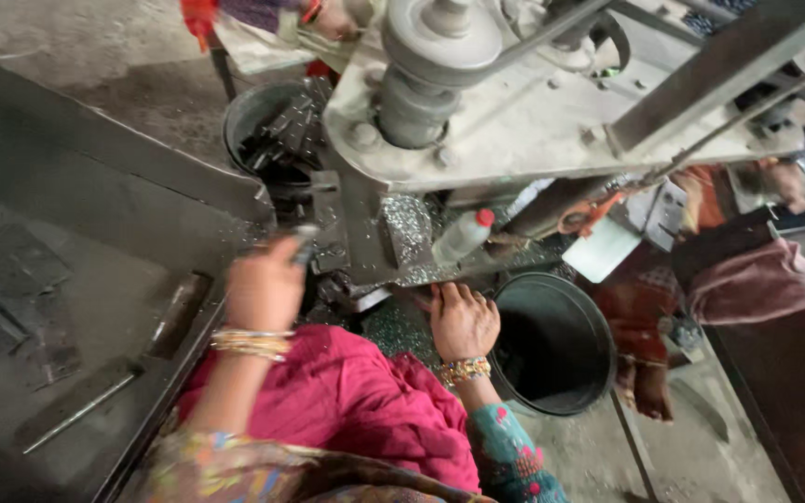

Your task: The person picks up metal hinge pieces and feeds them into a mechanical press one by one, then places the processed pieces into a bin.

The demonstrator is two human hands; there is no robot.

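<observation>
The left hand (266, 291) is clenched around a small dark metal piece (306, 244) beside the drill press table (402, 233), while the right hand (463, 319), empty and flat, rests beside the black bucket (589, 307).

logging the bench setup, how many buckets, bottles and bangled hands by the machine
buckets: 2 — empty dark one, one with dark metal pieces
bottles: 1 — white, red cap
bangled hands: 2 — left hand, right hand
total: 5
</observation>
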